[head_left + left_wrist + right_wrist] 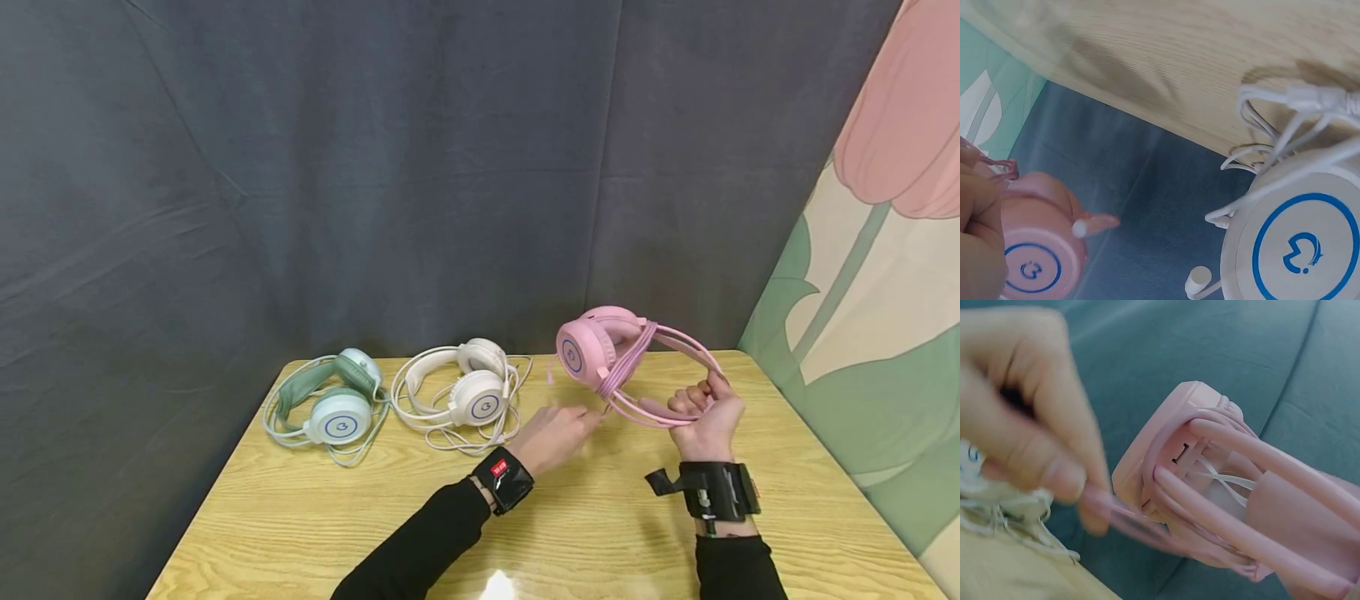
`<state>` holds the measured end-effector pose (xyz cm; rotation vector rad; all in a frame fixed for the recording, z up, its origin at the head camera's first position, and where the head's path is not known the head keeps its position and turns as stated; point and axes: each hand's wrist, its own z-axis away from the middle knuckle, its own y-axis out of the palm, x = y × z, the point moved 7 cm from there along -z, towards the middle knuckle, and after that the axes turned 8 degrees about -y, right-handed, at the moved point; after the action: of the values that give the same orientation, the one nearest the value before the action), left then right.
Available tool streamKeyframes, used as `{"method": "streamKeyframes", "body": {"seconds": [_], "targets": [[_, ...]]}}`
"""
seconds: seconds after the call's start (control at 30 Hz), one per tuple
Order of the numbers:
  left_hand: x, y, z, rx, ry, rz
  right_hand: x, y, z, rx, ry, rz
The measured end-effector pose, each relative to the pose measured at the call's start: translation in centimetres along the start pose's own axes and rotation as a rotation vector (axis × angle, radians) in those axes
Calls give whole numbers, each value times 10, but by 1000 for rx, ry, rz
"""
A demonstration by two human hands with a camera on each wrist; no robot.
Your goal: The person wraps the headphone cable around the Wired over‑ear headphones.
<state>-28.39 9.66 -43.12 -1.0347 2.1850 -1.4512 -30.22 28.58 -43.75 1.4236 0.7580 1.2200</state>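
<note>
Pink headphones [587, 348] are held up over the right part of the table. My right hand [707, 419] grips them by the headband, with the ear cups pointing left. Their pink cable [633, 357] is wound around the frame near the ear cups. In the right wrist view, the thumb and fingers of my left hand [1029, 419] pinch a stretch of that cable, drawn out from the wrap. A small microphone tip [1094, 225] sticks out beside a pink ear cup in the left wrist view.
White headphones [480, 396] lie on the table [360, 525] left of my left hand, their white cable loosely looped around them. Green headphones [341, 415] with a pale cable lie farther left. A dark curtain [450, 167] hangs behind, and a painted wall [885, 358] borders the right side.
</note>
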Motion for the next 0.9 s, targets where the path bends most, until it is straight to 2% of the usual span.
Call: {"method": "streamKeyframes", "body": {"seconds": [0.1, 0.2, 0.3, 0.43, 0.53, 0.7, 0.83, 0.9], "targets": [[0, -7, 1, -74, -14, 6, 1, 1, -1, 10, -52, 57], [1, -15, 2, -179, -42, 72, 2, 2, -2, 20, -101, 109], [5, -23, 2, -280, -110, 249, 2, 3, -3, 16, -143, 168], [16, -28, 2, -402, -261, 530, 0, 4, -2, 2, -182, 225], [22, -29, 1, -462, -366, 677, -2, 6, -2, 8, -195, 242], [26, -20, -2, -470, -486, 892, -2, 7, -3, 43, -204, 304], [24, -5, -4, -393, -564, 996, -1, 1, -7, 84, -159, 338], [21, 4, -6, -339, -581, 1001, -1, -4, -10, 103, -124, 360]]}}
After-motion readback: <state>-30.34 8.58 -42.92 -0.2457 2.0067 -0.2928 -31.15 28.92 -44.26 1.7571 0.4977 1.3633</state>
